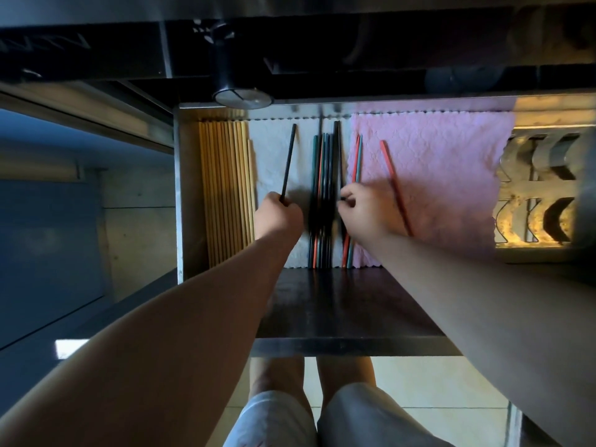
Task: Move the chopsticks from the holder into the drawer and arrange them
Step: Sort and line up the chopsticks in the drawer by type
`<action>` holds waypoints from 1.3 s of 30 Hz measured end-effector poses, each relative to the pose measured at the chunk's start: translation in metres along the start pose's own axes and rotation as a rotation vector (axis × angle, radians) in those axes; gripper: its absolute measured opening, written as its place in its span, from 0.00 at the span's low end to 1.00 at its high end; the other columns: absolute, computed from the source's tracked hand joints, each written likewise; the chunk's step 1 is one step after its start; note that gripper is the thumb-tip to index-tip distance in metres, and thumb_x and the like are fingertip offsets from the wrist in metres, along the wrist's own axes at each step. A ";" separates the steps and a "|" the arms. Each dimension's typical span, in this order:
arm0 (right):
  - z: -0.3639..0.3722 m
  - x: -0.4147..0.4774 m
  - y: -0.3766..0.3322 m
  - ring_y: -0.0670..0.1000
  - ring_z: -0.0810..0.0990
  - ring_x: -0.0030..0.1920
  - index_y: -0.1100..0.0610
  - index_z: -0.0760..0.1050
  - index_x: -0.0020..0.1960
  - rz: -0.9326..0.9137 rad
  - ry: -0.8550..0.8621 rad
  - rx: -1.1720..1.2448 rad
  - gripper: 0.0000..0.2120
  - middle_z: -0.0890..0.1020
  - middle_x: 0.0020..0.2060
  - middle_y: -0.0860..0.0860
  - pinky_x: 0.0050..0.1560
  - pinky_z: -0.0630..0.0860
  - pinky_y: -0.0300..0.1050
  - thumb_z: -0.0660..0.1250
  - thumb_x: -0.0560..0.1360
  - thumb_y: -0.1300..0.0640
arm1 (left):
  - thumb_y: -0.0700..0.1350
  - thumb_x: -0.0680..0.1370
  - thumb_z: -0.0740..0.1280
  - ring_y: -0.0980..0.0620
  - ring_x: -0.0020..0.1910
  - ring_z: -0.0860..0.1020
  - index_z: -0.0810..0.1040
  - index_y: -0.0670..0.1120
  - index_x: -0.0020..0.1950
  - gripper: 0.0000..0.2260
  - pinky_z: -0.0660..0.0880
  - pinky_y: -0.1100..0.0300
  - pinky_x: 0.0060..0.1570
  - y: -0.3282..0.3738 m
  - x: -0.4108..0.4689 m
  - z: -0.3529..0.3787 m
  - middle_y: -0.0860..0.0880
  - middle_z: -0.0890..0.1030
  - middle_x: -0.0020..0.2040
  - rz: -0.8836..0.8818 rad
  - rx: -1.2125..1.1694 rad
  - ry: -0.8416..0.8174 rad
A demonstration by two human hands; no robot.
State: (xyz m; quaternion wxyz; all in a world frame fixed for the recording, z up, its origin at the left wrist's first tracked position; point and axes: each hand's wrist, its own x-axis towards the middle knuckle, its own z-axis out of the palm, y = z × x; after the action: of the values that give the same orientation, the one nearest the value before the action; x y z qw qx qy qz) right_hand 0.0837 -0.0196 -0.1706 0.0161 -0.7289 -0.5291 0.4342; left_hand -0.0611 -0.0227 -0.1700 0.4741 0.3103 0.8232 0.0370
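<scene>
Black chopstick [289, 159], centre frame: likely light, stiff, slick; left hand [279, 214] grips its lower end. Right hand [364, 214] pinches dark stick [338, 150] mid-length.

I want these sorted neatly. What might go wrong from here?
The left hand holds the black chopstick tilted; laid so, it may cross the dark bundle. The right hand, pinching a dark chopstick, could knock the red-teal pair beside it. Its wrist lies over the slanted red chopstick and might drag it.
</scene>
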 end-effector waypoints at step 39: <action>-0.006 0.008 -0.027 0.53 0.76 0.40 0.58 0.76 0.53 0.246 0.163 0.171 0.09 0.78 0.41 0.51 0.37 0.66 0.40 0.62 0.75 0.56 | 0.42 0.78 0.64 0.50 0.40 0.80 0.83 0.51 0.57 0.12 0.73 0.62 0.36 0.017 -0.005 0.013 0.50 0.83 0.43 0.126 -0.009 0.007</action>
State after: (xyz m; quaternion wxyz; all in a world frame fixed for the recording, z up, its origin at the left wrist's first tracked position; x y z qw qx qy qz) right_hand 0.0674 0.0011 -0.1588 0.0677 -0.8168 -0.3939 0.4160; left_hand -0.0404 -0.0144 -0.1674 0.4692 0.3590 0.8036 0.0717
